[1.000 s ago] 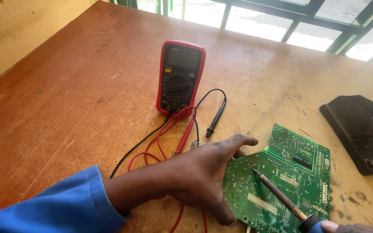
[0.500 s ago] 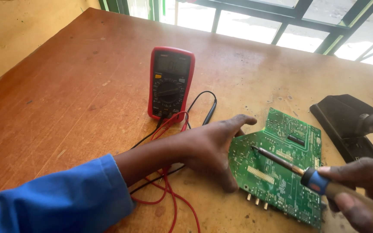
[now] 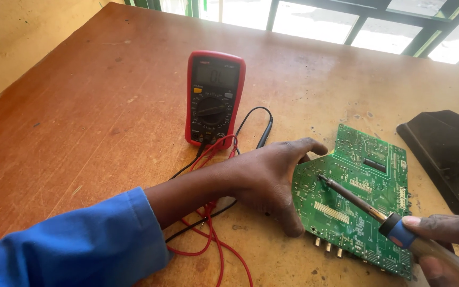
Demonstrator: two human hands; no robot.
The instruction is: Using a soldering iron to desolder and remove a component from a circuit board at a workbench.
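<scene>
A green circuit board lies flat on the wooden table. My left hand rests on the table with its fingers spread along the board's left edge, thumb and forefinger touching it. My right hand, at the bottom right, grips a soldering iron with a blue collar. The iron's metal tip touches the board near its left middle. A red multimeter lies behind my left hand, its red and black leads running under my forearm.
A black stand or tray sits at the right edge of the table. A black probe lies to the right of the multimeter. Window frames run along the far edge. A yellow wall is at the left.
My right hand has come further into view at the bottom right, still holding the iron on the board. My left hand stays at the board's left edge. The view has shifted slightly.
</scene>
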